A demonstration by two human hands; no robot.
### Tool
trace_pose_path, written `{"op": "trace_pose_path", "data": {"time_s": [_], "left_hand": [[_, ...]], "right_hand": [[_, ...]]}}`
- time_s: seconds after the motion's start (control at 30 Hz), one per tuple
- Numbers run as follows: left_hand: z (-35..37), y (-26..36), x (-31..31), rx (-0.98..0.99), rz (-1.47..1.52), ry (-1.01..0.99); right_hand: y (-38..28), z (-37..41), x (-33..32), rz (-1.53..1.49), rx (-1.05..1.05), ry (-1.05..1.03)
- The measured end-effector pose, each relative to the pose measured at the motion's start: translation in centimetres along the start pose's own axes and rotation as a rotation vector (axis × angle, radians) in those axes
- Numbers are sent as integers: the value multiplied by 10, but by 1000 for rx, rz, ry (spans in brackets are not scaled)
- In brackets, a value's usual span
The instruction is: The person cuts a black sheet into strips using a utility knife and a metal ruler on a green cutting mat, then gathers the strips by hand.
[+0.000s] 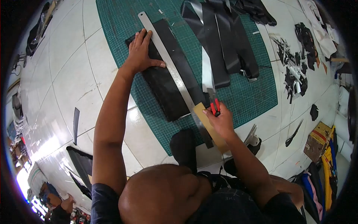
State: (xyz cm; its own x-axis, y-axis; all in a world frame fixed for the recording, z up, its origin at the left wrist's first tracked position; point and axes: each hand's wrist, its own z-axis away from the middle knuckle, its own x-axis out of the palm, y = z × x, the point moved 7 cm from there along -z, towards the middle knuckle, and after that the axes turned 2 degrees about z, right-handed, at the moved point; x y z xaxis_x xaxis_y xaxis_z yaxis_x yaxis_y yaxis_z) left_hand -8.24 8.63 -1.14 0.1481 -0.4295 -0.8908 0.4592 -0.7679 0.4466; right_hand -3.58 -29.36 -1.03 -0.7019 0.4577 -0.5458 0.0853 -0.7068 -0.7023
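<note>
My left hand (141,52) lies flat with the thumb spread, pressing on black sheet material (164,93), fingertips and thumb at the edge of a long steel ruler (169,63). The ruler runs diagonally over the black material. My right hand (222,121) is closed around a red-and-black handled cutter (215,107), its metal end pointing away from me. Beneath that hand, a tan strip (209,128) lies along the ruler's near end. A green cutting mat (242,100) is under the work.
Black strips (220,44) are heaped on the mat's far right. Dark and white scraps (294,71) and scissors (294,133) lie on the tiled floor at right. A metal tool (252,137) sits near my right forearm; my foot (183,149) touches the mat's near edge.
</note>
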Motion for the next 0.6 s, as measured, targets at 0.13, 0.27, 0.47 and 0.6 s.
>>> {"op": "trace_pose_path", "data": {"time_s": [0.13,0.27,0.47,0.6], "left_hand": [[1,0,2,-1,8,1],[1,-3,5,12,-6,2],[1,0,3,34,20,-7],[0,1,1,44,23,-8]], "right_hand": [[-1,3,1,8,-22,-27],[14,11,-30,-30,80,87],[-24,40,-11,260,-144,9],[-30,52,28,379,-352,60]]}}
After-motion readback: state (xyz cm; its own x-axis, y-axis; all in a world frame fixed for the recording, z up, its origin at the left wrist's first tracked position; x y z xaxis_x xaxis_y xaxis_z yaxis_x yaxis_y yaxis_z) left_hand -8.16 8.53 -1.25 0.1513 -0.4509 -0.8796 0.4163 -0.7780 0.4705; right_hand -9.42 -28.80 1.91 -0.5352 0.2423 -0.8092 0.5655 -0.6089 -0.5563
